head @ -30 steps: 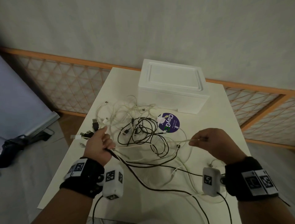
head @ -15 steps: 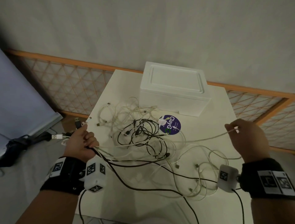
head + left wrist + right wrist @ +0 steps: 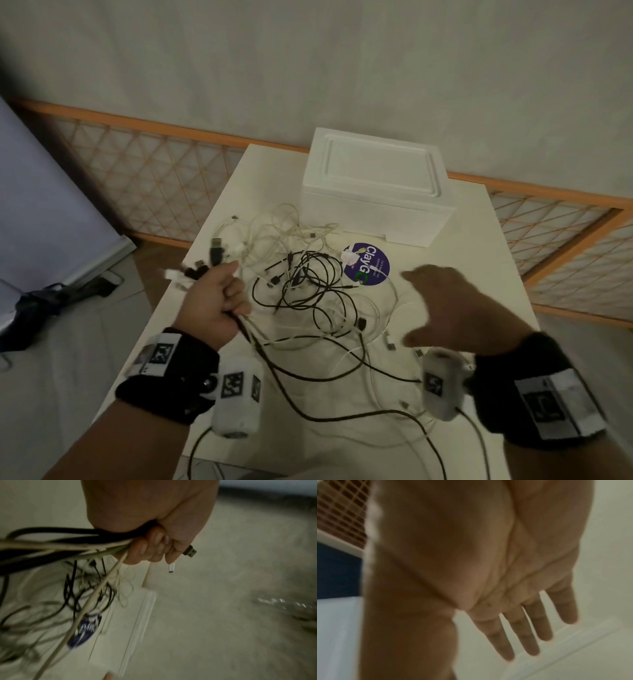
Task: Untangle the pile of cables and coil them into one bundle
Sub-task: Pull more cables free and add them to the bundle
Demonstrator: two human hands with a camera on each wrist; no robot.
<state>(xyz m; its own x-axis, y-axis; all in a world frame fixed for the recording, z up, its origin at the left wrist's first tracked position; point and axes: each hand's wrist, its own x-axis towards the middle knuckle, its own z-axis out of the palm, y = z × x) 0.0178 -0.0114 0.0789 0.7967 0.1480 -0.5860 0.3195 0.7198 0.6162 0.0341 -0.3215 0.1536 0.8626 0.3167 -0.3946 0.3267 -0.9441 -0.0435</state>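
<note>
Cables (image 3: 308,294) sprawl mid-table; my left hand (image 3: 214,301), at nine o'clock, grips gathered ends so they stay sorted, while my right hand (image 3: 455,308), at three o'clock, hovers with fingers spread, empty.

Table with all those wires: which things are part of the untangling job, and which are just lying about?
Part of the job:
- tangled cables on the table
- cable ends gathered in the left hand
- right hand, open above the pile

Just lying about:
- white foam box
- purple round sticker
- dark bag on the floor
</note>
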